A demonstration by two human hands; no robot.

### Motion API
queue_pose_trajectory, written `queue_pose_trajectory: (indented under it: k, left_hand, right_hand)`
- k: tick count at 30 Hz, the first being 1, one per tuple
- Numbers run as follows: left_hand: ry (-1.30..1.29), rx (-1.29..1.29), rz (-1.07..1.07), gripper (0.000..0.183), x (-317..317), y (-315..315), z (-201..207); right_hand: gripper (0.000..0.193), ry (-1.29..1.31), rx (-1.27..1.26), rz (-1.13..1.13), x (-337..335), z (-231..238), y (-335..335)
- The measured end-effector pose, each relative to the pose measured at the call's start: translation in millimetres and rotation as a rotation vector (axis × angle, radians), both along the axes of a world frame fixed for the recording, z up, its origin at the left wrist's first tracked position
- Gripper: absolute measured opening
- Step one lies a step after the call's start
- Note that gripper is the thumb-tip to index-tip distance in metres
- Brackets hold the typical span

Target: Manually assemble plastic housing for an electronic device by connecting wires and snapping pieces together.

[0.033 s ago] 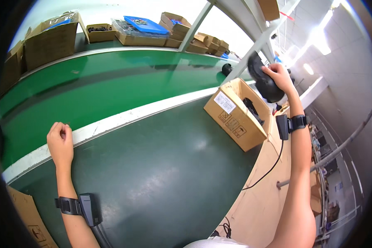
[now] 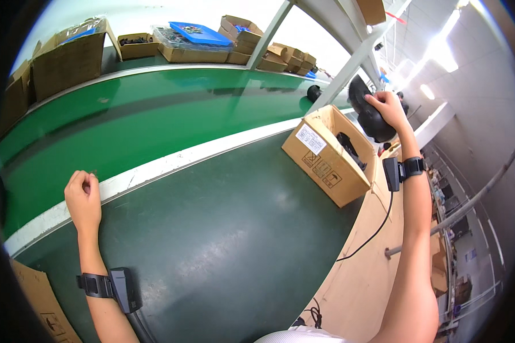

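My right hand (image 2: 388, 110) is raised at the upper right, beyond the open cardboard box. Its thumb and fingers grip a curved black part (image 2: 377, 124), with a flat upper end and a bulging, rounded lower end. Below and left of that hand, the cardboard box (image 2: 320, 163) stands on the dark green table, with black pieces (image 2: 349, 147) inside. My left hand (image 2: 83, 193) is closed at the left, over the white rail between table and green belt. Its fingers curl to the thumb, and whatever they may hold is too small to make out.
A green conveyor belt (image 2: 183, 114) runs behind the white rail (image 2: 154, 170). On it, at the far right, lies a round black part (image 2: 313, 93). Boxes and a blue tray (image 2: 201, 34) line the back shelf. A metal post (image 2: 340, 74) rises beside the cardboard box.
My right hand and the black part have shifted very slightly to the right. My left hand keeps its place.
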State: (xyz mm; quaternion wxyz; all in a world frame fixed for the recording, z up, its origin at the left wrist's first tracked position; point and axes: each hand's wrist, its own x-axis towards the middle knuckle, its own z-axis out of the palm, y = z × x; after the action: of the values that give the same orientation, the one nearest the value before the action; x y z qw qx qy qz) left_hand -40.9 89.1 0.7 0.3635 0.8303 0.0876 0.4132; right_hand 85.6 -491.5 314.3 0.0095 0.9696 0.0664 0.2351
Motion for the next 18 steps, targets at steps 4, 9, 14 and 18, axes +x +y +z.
queue_pose_trajectory:
  k: [4, 9, 14, 18]
  left_hand:
    - [-0.009, 0.04, 0.004, 0.021, 7, -4, -12]
    - [-0.004, 0.034, 0.005, 0.023, 2, 6, -17]
    - [0.006, 0.059, 0.015, 0.024, -1, 8, -15]
    - [0.017, 0.052, 0.013, 0.023, 4, -1, -16]
  right_hand:
    - [0.032, -0.239, 0.086, 0.117, 3, -58, -73]
    - [0.034, -0.232, 0.232, -0.04, 15, -93, -90]
    - [0.034, -0.277, 0.256, -0.064, 20, -105, -84]
    - [0.04, -0.214, 0.188, -0.129, 31, -151, -63]
